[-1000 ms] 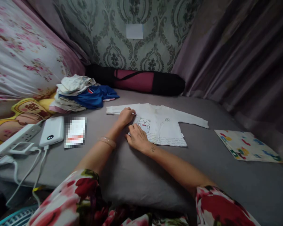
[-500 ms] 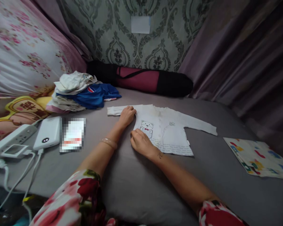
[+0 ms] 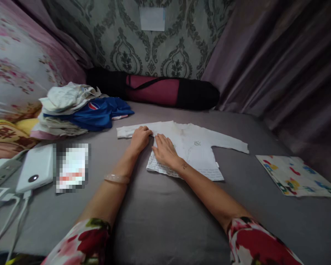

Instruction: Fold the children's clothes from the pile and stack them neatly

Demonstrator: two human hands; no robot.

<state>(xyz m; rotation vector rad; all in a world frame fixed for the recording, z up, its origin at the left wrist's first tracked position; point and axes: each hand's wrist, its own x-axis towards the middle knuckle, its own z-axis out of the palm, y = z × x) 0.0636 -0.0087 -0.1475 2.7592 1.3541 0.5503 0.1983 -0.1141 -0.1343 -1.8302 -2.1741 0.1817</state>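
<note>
One white long-sleeved buttoned shirt (image 3: 193, 147) lies on the grey sheet (image 3: 165, 221), its two sleeves (image 3: 231, 143) spread. The right hand (image 3: 164, 151) lies flat on its front, fingers extended; the left hand (image 3: 141, 139) curls at the underarm, though whether it pinches fabric I cannot tell. To the left are one power bank (image 3: 38, 165), one power strip (image 3: 2, 171) and one clothes pile (image 3: 67, 97); to the right, one patterned cloth (image 3: 295, 175).

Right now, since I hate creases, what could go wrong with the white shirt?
The right hand lies over the white shirt, so sliding it sideways might rumple the front. The left hand is at the base of one sleeve, where a tug could bunch it.
</note>
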